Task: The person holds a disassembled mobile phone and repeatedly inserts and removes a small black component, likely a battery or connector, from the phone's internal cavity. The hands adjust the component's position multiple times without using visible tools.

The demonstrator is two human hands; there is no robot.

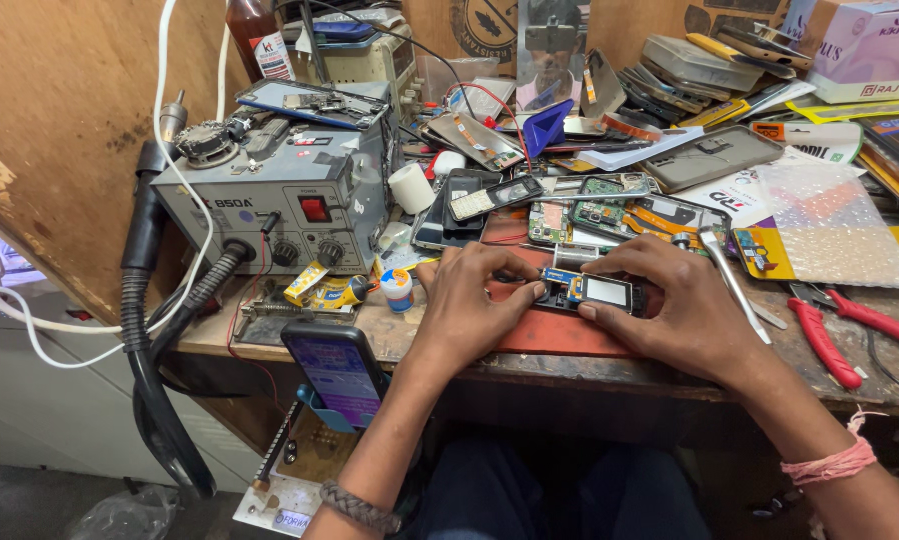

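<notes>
A small opened phone (597,292) with a blue board and a pale little screen lies on a red mat (569,335) at the workbench's front edge. My left hand (469,295) presses on its left end with fingers bent. My right hand (674,300) cups its right end, fingertips on the frame. Both hands hold the phone down against the mat.
A grey hot-air rework station (289,195) with a black hose (149,330) stands at the left. A lit smartphone (337,372) leans on a stand below the bench. Red-handled pliers (839,335) lie at the right. Several phone parts, boards and cases crowd the back.
</notes>
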